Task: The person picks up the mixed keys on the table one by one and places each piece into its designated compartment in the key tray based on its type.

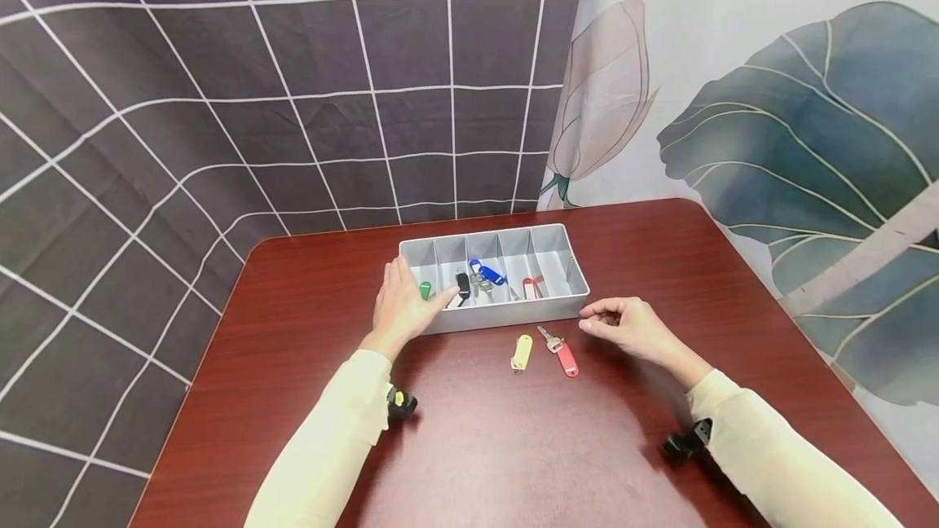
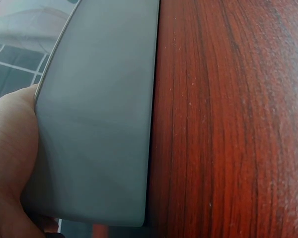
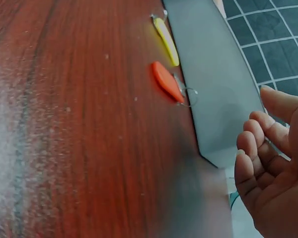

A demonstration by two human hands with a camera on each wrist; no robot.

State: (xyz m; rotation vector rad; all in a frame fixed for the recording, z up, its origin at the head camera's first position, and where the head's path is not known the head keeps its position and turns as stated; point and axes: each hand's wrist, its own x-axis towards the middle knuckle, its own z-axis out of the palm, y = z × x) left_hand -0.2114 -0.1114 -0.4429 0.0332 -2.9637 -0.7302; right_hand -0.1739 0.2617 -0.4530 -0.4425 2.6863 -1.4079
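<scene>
A grey divided tray stands on the table, holding keys with coloured tags. My left hand grips its left end, thumb over the front rim and fingers along the outer side. Inside lie a green tag, a black tag, blue tags with keys, and a red tag, from left to right. Beside the front right corner my right hand hovers with loosely bent fingers, holding nothing. In front of the tray lie a yellow key tag and a red key tag with its key.
The reddish-brown wooden table reaches back to a dark grid-patterned curtain. A pale curtain with a leaf print hangs at the right. Black wrist cameras sit on both sleeves.
</scene>
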